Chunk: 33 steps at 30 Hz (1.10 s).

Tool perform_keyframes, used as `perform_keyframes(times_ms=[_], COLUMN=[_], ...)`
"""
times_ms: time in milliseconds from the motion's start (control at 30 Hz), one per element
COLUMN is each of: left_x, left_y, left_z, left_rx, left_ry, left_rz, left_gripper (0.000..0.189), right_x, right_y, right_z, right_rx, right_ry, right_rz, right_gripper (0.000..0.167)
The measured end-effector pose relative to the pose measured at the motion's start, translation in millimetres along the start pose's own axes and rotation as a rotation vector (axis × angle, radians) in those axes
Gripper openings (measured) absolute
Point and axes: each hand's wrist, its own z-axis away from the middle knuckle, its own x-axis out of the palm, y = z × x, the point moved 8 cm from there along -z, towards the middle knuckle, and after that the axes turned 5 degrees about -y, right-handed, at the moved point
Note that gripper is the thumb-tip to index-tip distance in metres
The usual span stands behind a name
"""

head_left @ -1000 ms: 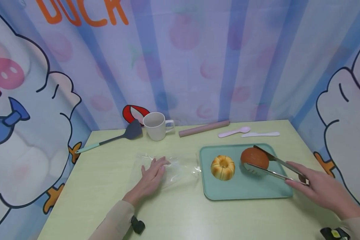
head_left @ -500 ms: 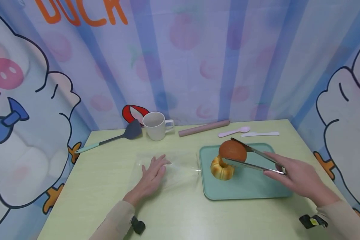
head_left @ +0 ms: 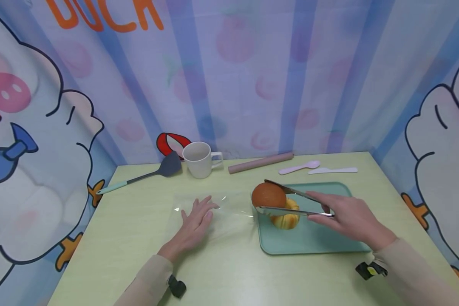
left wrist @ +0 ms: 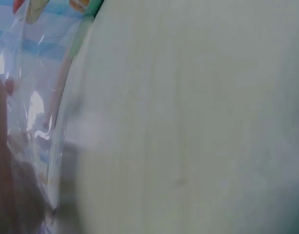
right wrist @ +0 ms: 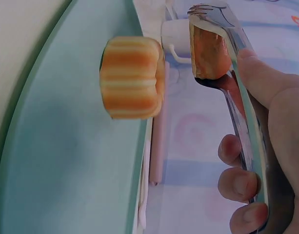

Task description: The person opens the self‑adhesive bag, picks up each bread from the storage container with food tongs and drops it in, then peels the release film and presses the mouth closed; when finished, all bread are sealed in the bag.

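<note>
My right hand (head_left: 348, 216) grips metal tongs (head_left: 294, 211), which clamp a round brown bun (head_left: 268, 195). In the head view the bun hangs over the left edge of a green tray (head_left: 317, 242), partly covering a ring-shaped golden bread (head_left: 287, 220). The right wrist view shows that bread (right wrist: 132, 78) standing on the tray, with the bun (right wrist: 208, 53) apart from it, up in the tongs. My left hand (head_left: 193, 225) lies with fingers spread on a clear plastic bag (head_left: 229, 212), flat on the table. The bag (left wrist: 34, 97) fills the left side of the left wrist view.
Along the back of the table are a spatula (head_left: 170, 165), a white mug (head_left: 199, 160), a pinkish rolling pin (head_left: 260, 163), a lilac spoon (head_left: 298, 168) and a lilac knife (head_left: 332, 170). A printed curtain (head_left: 237, 85) stands behind them.
My right hand has carried the bun in the tongs leftward, from the right part of the tray past the ring-shaped bread to the tray's left edge. My left hand stays on the bag.
</note>
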Motion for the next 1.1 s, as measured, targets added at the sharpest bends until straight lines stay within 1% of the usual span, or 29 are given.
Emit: perform_keyframes(times_ms=[233,433,500,633,867,1000,1100], left_x=[0.8,1.2,0.9,0.2,2.5,3.9,5.3], left_y=[2.7,3.3,3.4,4.6,6.3,7.3,7.9], left_z=[-0.3,-0.6,-0.4,-0.1,-1.4,-2.3,-2.8], left_rx=[0.007,0.009,0.008,0.01,0.003,0.009,0.017], left_ry=[0.003,0.013,0.017,0.021,-0.004,-0.018,-0.031], left_rz=[0.0,-0.001,-0.002,0.0,-0.007,-0.019,-0.024], left_gripper=[0.039,0.039,0.04,0.041,0.041,0.039,0.039], right_x=[8.5,15.6,17.4,22.3,32.4,37.1,40.1], right_y=[-18.5,-27.8,-29.7,-32.0,-34.1,-37.3,-41.6], right_z=[-18.1,-24.8,-26.5,-30.6,-39.3,-47.1,-53.0], right_rx=[-0.099,-0.135,-0.132,-0.116,-0.11,-0.117,-0.134], right_ry=[0.023,0.002,-0.017,-0.083,-0.208,-0.251,-0.261], right_rz=[0.052,0.054,0.041,0.004,-0.07,-0.072,-0.081], right_gripper=[0.059,0.057,0.056,0.054,0.054,0.059,0.06])
